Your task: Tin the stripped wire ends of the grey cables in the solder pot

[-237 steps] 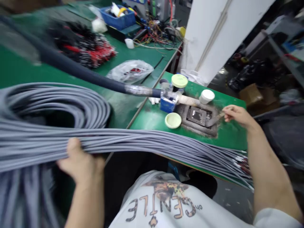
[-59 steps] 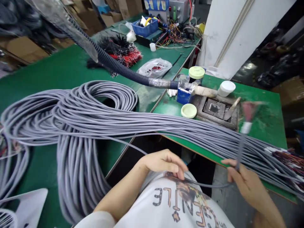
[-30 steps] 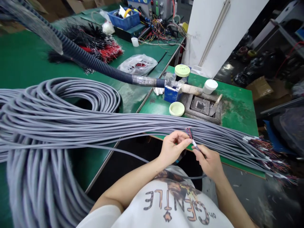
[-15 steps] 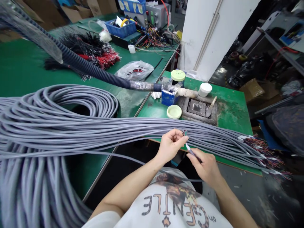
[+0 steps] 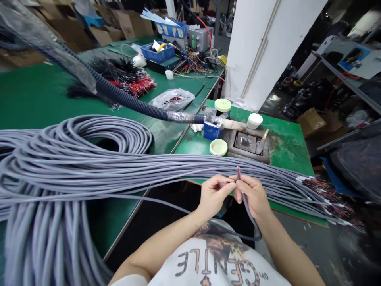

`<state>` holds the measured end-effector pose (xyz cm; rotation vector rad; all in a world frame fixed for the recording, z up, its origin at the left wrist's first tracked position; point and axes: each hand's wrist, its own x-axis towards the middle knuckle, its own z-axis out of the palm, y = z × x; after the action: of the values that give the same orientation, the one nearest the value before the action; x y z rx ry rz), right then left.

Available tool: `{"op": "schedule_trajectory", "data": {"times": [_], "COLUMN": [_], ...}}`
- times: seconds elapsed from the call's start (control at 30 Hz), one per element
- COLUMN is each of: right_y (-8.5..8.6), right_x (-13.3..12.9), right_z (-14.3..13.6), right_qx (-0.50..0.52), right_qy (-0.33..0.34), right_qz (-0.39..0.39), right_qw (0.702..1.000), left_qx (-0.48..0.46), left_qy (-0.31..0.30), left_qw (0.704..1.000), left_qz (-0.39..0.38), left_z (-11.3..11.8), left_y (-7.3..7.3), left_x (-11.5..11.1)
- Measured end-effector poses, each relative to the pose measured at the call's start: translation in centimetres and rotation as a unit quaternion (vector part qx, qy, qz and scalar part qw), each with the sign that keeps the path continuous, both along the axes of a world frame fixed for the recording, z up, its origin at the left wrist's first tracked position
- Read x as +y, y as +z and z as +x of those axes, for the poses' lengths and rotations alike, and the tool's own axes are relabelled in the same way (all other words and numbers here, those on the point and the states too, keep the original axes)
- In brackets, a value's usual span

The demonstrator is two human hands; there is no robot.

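My right hand (image 5: 253, 194) is closed round the stripped end of a grey cable (image 5: 249, 212), which curves down and back towards my shirt. Thin coloured wires (image 5: 238, 172), pinkish and dark, stick up from between its fingertips. Beside it, my left hand (image 5: 216, 194) pinches what looks like a dark wire (image 5: 230, 182) from that same end, thumb against forefinger. The fingertips of both hands nearly meet, and they partly hide the wires. Just beyond lies a long bundle of grey cables (image 5: 190, 163), its fanned wire ends (image 5: 327, 194) at the right.
Coiled cable (image 5: 89, 123) fills the left of the green bench. A solder pot (image 5: 245, 143) with a scraper (image 5: 262, 142), a pale green lid (image 5: 218, 147) and a white cup (image 5: 254, 120) stand behind the bundle. A ribbed hose (image 5: 127, 97) crosses above the bench.
My right hand has moved up and left to meet my left hand. The cable end now points upward with its wires showing; the white section is no longer visible. The view has shifted slightly.
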<state>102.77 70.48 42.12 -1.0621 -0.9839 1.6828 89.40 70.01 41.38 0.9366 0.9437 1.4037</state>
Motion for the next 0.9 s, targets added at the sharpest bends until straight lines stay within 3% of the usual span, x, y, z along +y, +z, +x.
{"op": "schedule_trajectory", "data": {"times": [0.23,0.5,0.7,0.8,0.9], "right_y": [0.0,0.8,1.9,2.7,3.3], "right_x": [0.5,2.5,3.4,4.8,7.9], "right_z": [0.0,0.1,-0.4,-0.3,0.0], "right_qx": [-0.133,-0.214,-0.293,-0.335,-0.392], "right_qy": [-0.078,-0.061,-0.012,0.001,0.007], "right_qz": [0.082,0.115,0.143,0.157,0.176], "right_qw": [0.985,0.968,0.945,0.929,0.903], "left_qx": [-0.047,-0.046,-0.029,0.011,0.118], "left_qy": [-0.013,-0.025,-0.019,0.016,0.105], "left_qw": [0.998,0.996,0.999,1.0,0.987], "left_qz": [-0.037,-0.078,-0.029,-0.011,0.031], "left_z": [0.2,0.2,-1.3,-3.0,-5.3], "left_y": [0.7,-1.2,-1.3,-1.3,-1.7], "left_x": [0.8,1.8,2.2,2.5,3.3]}}
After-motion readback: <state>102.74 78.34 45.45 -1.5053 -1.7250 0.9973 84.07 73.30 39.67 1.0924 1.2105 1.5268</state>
